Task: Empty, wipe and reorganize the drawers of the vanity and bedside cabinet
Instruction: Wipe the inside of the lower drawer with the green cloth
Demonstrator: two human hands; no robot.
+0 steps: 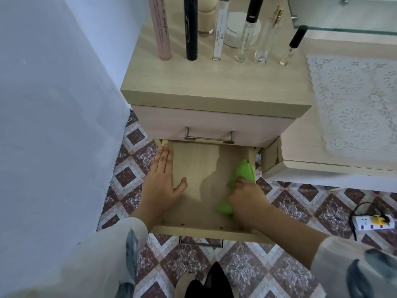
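Wiping step is in hand: the lower drawer (199, 168) of the cabinet (214, 93) is standing pulled well out over the tiled floor (300, 203), and its bare wooden bottom is showing nothing inside, so the emptying of this drawer appears done. The right hand (247, 194) is curling closed around a green cloth (242, 175), bunching it and pressing it down into the right side of the drawer, against or just beside the right wall. The left hand (164, 175) is lying open and flat, fingers (165, 155) extended along the top of the drawer's left wall and thumb hooking inside, apparently steadying the drawer while the cloth works. The upper drawer (212, 127) is sitting shut above, its metal handle (209, 136) untouched. A row of cosmetic bottles and tubes (217, 33) is standing on the cabinet top; a lace mat (354, 104) is lying on the desk (300, 147) to the right. A power strip (371, 222) is lying on the floor, well apart from the work. Judgement: the next move is calling for sweeping the cloth leftward across the remaining bottom and into the far corners under the upper drawer front, keeping the left hand bracing so the drawer does not slide; reorganizing is not yet begun.
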